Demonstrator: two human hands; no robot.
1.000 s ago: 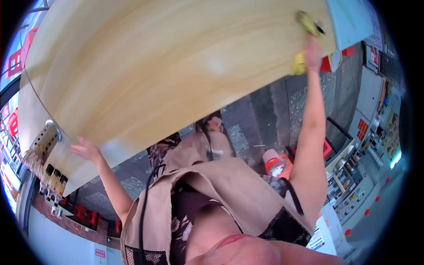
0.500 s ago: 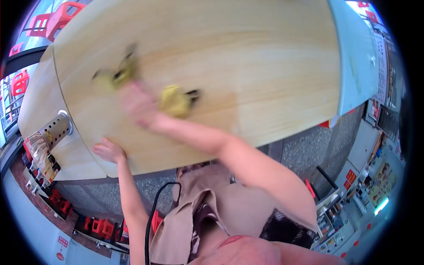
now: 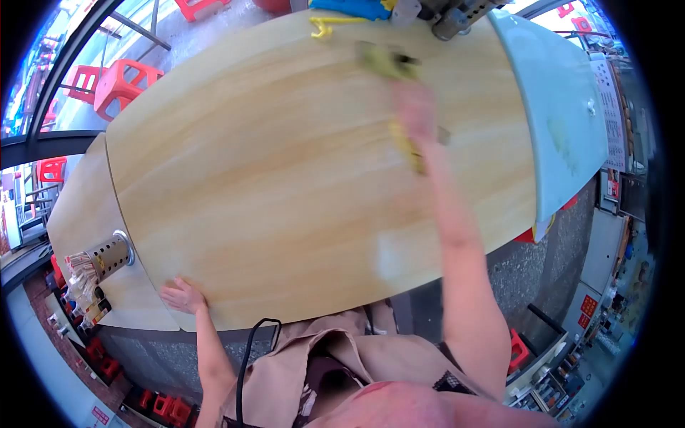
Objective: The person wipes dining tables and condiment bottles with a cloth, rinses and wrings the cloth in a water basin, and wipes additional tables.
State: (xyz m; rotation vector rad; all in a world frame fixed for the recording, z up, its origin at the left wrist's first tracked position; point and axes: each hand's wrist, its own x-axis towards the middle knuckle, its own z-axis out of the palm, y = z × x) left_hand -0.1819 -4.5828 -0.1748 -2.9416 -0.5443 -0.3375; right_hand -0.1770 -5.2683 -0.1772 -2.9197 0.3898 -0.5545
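Note:
My right hand (image 3: 416, 107) is stretched out over the far right of the wood-patterned table (image 3: 285, 185). It is closed on a yellow cloth (image 3: 385, 63) with dark patches, pressed to the tabletop; the motion blurs both. Bits of the cloth stick out beyond the fingers and beside the wrist. Near the front left edge, my left hand (image 3: 184, 296) lies flat on the table with its fingers stretched out, holding nothing.
A perforated metal holder (image 3: 110, 255) with wrapped chopsticks stands left, near a table seam. At the far edge are a yellow hook-shaped piece (image 3: 322, 30), a blue object (image 3: 357, 7) and another metal holder (image 3: 451, 24). A light-blue surface (image 3: 564, 121) adjoins on the right. Red stools (image 3: 125, 85) stand beyond.
My right hand has swept the cloth from the left middle of the table to the far right. My left hand stays flat near the front left edge. The view has shifted, showing the far edge.

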